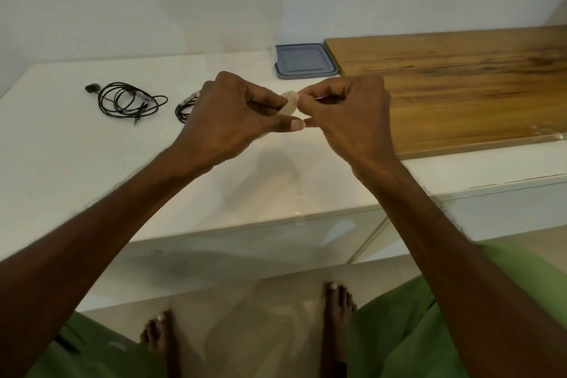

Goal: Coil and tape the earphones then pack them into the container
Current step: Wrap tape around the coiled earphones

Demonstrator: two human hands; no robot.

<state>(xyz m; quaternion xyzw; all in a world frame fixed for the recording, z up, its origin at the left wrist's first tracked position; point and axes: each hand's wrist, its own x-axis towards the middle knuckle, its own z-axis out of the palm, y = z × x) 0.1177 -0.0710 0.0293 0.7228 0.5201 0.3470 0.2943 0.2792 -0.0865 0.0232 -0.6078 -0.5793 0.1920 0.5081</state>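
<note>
Above the middle of the white counter [76, 144], my left hand [227, 120] grips a small roll of clear tape [289, 104]. My right hand [346, 113] pinches the tape's free end right beside the roll. A coiled black earphone [129, 100] with tape on it lies at the left of the counter. A second black coil [185, 107] lies just right of it, partly hidden behind my left hand. The grey-blue lidded container [305, 61] stands at the back by the wall.
A wooden board [460, 77] covers the counter's right side, next to the container. The counter's front edge [245, 224] runs below my forearms. My bare feet and green garment show on the tiled floor underneath.
</note>
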